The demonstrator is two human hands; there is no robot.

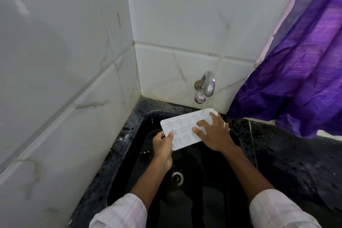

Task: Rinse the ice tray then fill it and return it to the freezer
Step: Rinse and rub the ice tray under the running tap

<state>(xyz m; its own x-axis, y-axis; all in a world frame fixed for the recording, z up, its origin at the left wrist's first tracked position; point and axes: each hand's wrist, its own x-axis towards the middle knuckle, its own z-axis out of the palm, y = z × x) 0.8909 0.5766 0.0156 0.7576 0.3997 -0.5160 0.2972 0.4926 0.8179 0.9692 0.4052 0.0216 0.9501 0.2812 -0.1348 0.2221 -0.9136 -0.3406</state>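
Note:
A white ice tray (180, 127) with star-shaped cells hangs over the black sink (194, 181), its far end under the metal tap (204, 87) on the back wall. My left hand (162, 144) pinches the tray's near left corner, thumb on top. My right hand (212, 131) lies on the tray's right part, fingers spread flat over the cells. A thin stream of water seems to fall from the tap onto the tray's far end.
White marble-look tiled walls close the corner to the left and behind. A purple curtain (299, 72) hangs at the right over the wet black counter (286, 153). The sink drain (177, 177) lies below my hands.

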